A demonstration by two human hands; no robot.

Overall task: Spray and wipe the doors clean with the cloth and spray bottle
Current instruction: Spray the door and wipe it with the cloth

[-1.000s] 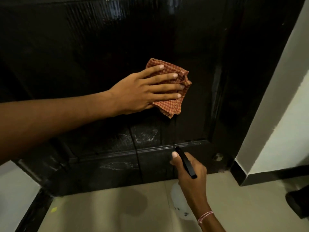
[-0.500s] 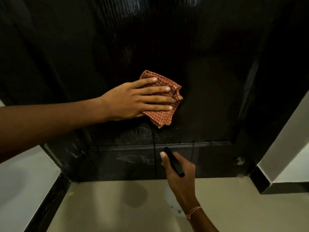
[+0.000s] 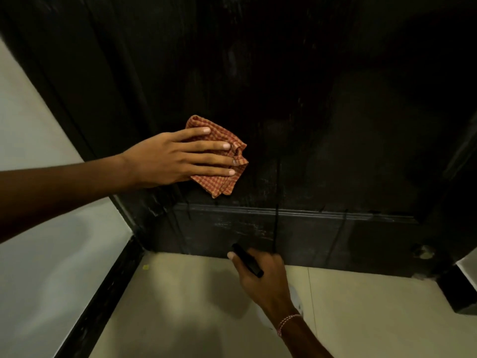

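Observation:
A dark, glossy door [image 3: 322, 120] fills the upper view, with drip streaks running down its lower panel. My left hand [image 3: 170, 158] lies flat, fingers spread, pressing a folded red-checked cloth [image 3: 222, 183] against the door's lower left part. Below it, near the door's bottom rail, my right hand [image 3: 260, 277] is closed around the spray bottle [image 3: 247, 260]. Only the bottle's black head shows above my fingers, and a pale part of its body peeks out beside my wrist.
A moulded ridge [image 3: 309, 214] crosses the door above the bottom rail. Beige tiled floor [image 3: 180, 306] lies below. A white wall with black skirting [image 3: 103, 293] stands at left. A round door stopper [image 3: 423, 251] sits at the door's lower right, next to a black frame base [image 3: 462, 293].
The view has swung right to left across the door. My left hand with the cloth has slid left and down the door. My right hand still holds the bottle low.

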